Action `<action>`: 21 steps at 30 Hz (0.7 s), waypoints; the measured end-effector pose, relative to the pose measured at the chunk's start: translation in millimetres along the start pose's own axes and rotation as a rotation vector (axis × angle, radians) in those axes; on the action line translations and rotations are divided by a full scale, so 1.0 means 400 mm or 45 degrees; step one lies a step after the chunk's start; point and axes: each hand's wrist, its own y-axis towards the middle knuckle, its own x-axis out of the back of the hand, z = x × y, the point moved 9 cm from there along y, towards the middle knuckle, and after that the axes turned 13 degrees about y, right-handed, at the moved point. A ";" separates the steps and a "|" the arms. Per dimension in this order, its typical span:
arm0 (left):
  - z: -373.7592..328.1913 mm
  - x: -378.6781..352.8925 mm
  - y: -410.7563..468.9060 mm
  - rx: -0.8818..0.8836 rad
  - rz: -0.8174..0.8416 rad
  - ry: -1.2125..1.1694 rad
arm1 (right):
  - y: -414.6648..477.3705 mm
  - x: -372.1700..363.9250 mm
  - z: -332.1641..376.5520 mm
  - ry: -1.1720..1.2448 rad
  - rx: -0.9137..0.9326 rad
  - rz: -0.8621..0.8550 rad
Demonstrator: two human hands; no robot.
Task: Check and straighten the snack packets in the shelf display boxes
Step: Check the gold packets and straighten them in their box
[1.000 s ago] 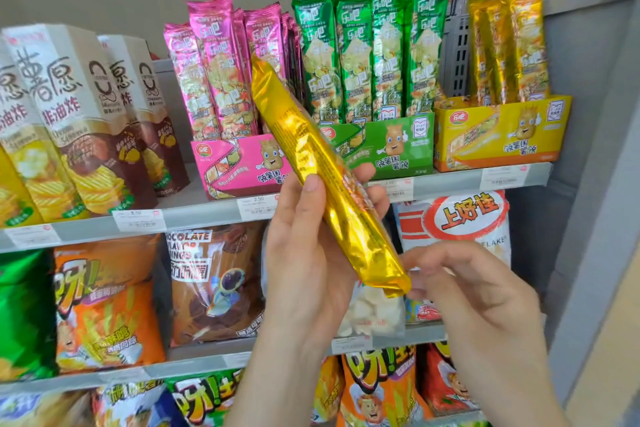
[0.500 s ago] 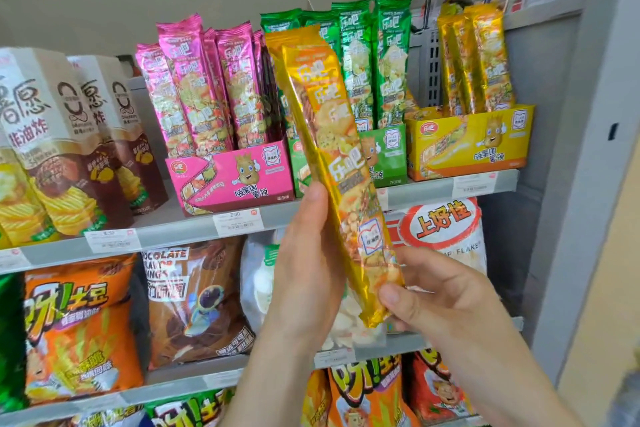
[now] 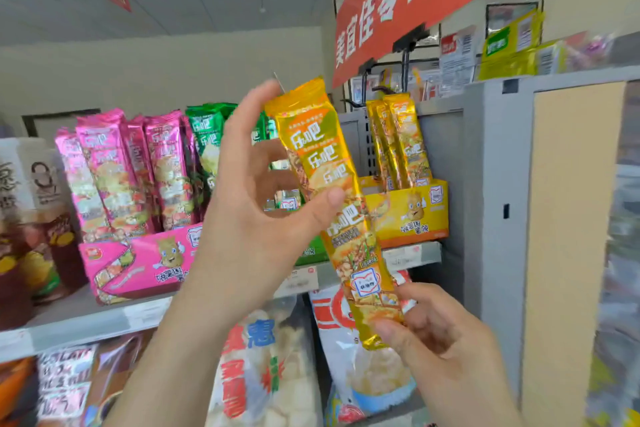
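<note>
A long yellow snack packet [image 3: 329,180] is held up in front of the top shelf, printed side towards me, tilted with its top to the left. My left hand [image 3: 256,218] grips its middle with the thumb across the front. My right hand [image 3: 436,340] pinches its bottom end. Behind it stands the yellow display box [image 3: 412,215] holding a few upright yellow packets [image 3: 398,142]. To the left are the pink display box [image 3: 138,263] with pink packets [image 3: 138,166], and green packets [image 3: 207,139] whose box is mostly hidden by my left hand.
A grey shelf upright [image 3: 491,184] stands right of the yellow box. The shelf edge [image 3: 86,326] carries price tags. White snack bags [image 3: 270,367] fill the shelf below. A red banner [image 3: 398,0] hangs overhead. Brown and white cartons [image 3: 31,218] stand at the far left.
The yellow packet has been turned from its plain gold back to its printed front and raised higher, towards the yellow box. My view has tilted up and moved closer to the shelf.
</note>
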 end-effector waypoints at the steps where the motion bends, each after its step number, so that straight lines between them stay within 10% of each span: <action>1: -0.018 -0.010 0.019 -0.046 0.035 0.013 | 0.013 0.011 0.005 -0.048 0.036 -0.013; 21: -0.130 -0.154 0.331 -0.356 -0.277 0.998 | 0.286 -0.049 0.131 -1.061 0.616 0.062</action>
